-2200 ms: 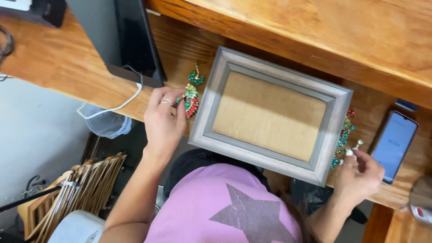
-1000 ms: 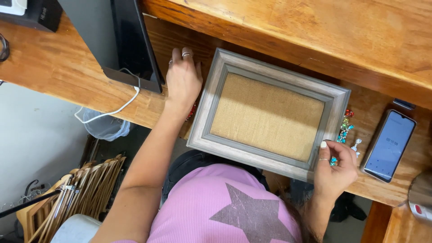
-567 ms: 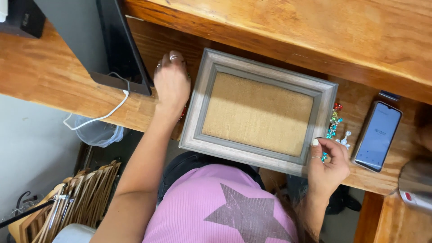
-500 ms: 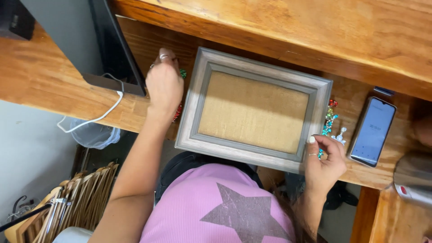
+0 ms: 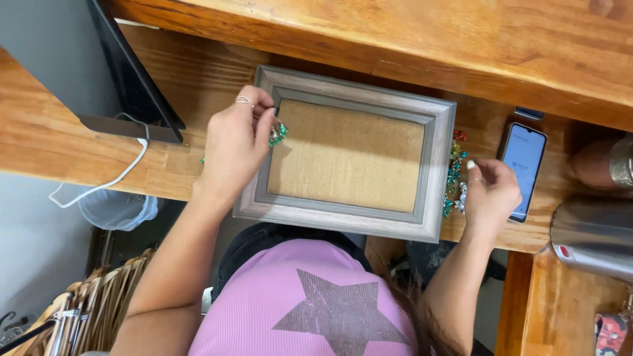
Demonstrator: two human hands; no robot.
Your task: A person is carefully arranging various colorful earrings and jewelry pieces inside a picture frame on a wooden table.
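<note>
Green foil beads (image 5: pixel 278 134) pinched in the left hand (image 5: pixel 234 144) over the grey wooden frame (image 5: pixel 348 155) might scatter onto the burlap if that pinch slackens, while the right hand (image 5: pixel 491 194), fingers curled, touches the coloured bead heap (image 5: pixel 453 175) beside it.

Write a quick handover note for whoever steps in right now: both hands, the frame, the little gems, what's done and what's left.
Left hand: fingertips pinch a small green gem over the left edge of the grey picture frame.
Right hand: rests by the loose coloured gems along the frame's right side; fingers curled, nothing clearly held.
Frame lies flat on the wooden desk, phone to its right.
Done: no gems visibly on the frame.
Left: the held gem and the loose gems are still off the frame.
</note>
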